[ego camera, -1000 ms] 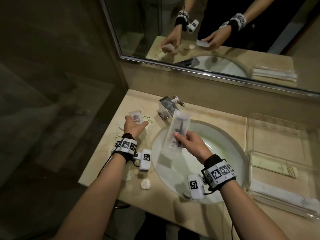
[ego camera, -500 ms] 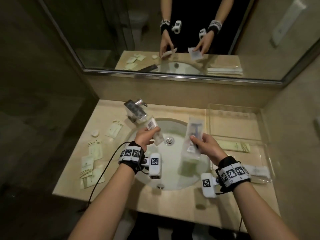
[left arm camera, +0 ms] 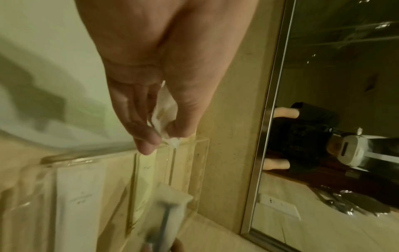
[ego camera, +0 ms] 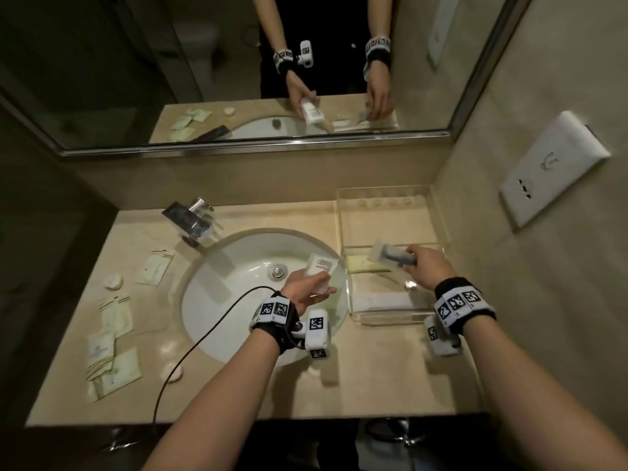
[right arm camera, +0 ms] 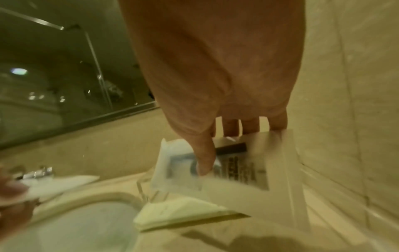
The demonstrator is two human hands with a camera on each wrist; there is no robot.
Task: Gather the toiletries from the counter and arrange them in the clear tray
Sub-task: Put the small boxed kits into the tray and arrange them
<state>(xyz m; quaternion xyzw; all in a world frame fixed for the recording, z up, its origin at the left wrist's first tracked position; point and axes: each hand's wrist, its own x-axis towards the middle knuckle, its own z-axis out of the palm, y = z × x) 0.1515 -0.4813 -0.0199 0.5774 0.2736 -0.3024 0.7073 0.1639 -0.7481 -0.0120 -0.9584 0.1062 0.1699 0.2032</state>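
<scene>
The clear tray stands on the counter right of the sink, with flat packets lying in it. My right hand holds a bagged razor over the tray's middle; thumb and fingers pinch the razor bag. My left hand hovers above the sink's right side and pinches a small white packet, seen as a crumpled white packet just short of the tray's wall. Several pale green sachets and a round soap lie on the counter's left.
A chrome faucet stands behind the white sink. A black cable runs from my left wrist across the counter's front. The mirror runs along the back; a wall with a socket plate closes the right.
Both hands moved right. The razor bag went from over the sink to over the tray and turned flat. The left hand carried its packet from the left counter to the sink's right side.
</scene>
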